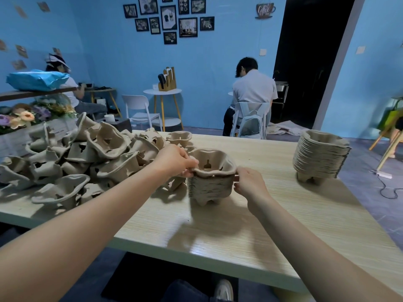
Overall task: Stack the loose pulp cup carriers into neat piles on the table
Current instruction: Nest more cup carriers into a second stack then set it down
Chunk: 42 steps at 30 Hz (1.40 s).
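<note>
A short pile of brown pulp cup carriers (210,184) stands in the middle of the light wooden table (229,232). My left hand (174,160) pinches the left rim of the pile's top carrier. My right hand (249,184) touches the pile's right side with curled fingers just below the rim. A big heap of loose carriers (82,155) covers the table's left part. A taller finished pile (320,156) stands at the table's far right.
A box of artificial flowers (26,120) sits behind the loose heap. Beyond the table a person sits on a white chair (250,118), and another person sits at the far left. A small round side table (162,92) and an empty chair stand by the blue wall.
</note>
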Available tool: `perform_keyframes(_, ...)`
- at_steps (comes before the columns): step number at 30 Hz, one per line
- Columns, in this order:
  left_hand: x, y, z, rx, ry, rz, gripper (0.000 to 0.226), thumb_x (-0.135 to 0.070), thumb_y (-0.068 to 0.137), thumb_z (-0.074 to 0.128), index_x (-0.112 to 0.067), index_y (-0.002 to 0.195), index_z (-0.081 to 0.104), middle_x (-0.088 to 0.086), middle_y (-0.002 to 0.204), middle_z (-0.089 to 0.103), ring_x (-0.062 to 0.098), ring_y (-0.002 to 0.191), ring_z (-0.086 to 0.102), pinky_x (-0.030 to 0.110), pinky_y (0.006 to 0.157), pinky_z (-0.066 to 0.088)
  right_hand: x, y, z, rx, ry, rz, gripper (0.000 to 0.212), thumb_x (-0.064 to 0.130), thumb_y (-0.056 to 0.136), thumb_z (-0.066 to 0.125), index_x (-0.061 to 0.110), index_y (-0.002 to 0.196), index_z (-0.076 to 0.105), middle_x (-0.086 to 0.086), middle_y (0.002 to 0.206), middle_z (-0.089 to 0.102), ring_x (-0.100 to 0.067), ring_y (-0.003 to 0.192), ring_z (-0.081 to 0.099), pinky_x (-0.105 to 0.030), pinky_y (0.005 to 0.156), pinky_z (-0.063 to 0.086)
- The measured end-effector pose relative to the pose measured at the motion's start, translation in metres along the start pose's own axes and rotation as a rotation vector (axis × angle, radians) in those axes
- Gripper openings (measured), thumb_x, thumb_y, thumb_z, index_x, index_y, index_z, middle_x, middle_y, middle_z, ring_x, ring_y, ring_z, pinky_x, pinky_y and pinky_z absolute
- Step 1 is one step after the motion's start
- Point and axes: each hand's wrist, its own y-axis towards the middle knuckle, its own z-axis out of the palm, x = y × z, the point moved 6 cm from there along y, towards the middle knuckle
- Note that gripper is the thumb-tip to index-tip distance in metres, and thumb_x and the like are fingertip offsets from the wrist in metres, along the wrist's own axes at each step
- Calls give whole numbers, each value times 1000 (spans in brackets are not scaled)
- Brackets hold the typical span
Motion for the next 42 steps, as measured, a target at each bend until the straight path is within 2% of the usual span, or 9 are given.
perform_keyframes(6,8,1,-2,-119,184,64,33,-21,80,75,-11,59,51,4,64,63,9,52,57,21,54,50,5,3,0,20,-23,-23,20,25,92,46,14,76,50,-8,80,49,-21,75,42,-35,71,35)
perform_keyframes(9,13,0,-5,-163,253,138,30,-33,80,73,-8,72,57,0,75,66,8,65,55,34,74,51,5,7,2,9,-62,-35,24,20,93,50,12,71,52,-4,75,53,-20,74,47,-35,72,41)
perform_keyframes(12,19,2,-15,-250,343,195,36,-48,88,57,-12,86,58,0,86,63,16,78,56,39,76,49,5,9,3,-9,-96,-45,28,17,93,47,14,65,46,-1,67,46,-20,66,40,-32,64,35)
perform_keyframes(16,39,13,-41,-372,463,168,28,-40,92,53,-15,104,56,6,110,53,22,103,51,37,86,44,4,13,9,12,-111,-20,24,20,93,46,13,70,44,-1,69,41,-17,61,33,-30,54,26)
perform_keyframes(20,58,22,-46,-291,598,137,37,-32,93,54,-15,125,52,6,130,42,26,124,35,38,101,33,-6,21,20,50,-115,27,22,29,93,42,11,84,51,-6,83,48,-21,73,44,-36,68,41)
perform_keyframes(24,61,19,-45,-277,627,204,31,-31,90,59,-17,118,59,4,128,44,26,122,30,35,101,29,-15,27,24,56,-121,80,29,42,87,39,15,96,47,-9,103,54,-29,100,55,-48,96,48)
perform_keyframes(31,67,5,-48,-283,482,251,20,-26,87,64,-12,102,66,-3,107,45,25,114,31,23,87,21,-15,24,25,60,-99,104,33,44,79,41,14,85,51,-10,94,55,-30,91,54,-46,81,48)
perform_keyframes(35,77,-4,-50,-234,360,313,6,-21,84,68,-24,85,63,-12,92,46,30,110,45,38,98,35,-16,23,24,49,-78,108,33,44,77,43,13,86,52,-9,91,52,-29,88,51,-42,75,43)
perform_keyframes(42,84,-20,-55,-215,368,276,6,-17,88,60,-23,90,61,-1,108,51,16,107,48,25,90,34,-14,21,24,41,-76,118,42,48,68,41,16,94,48,-9,97,50,-28,91,50,-44,82,46)
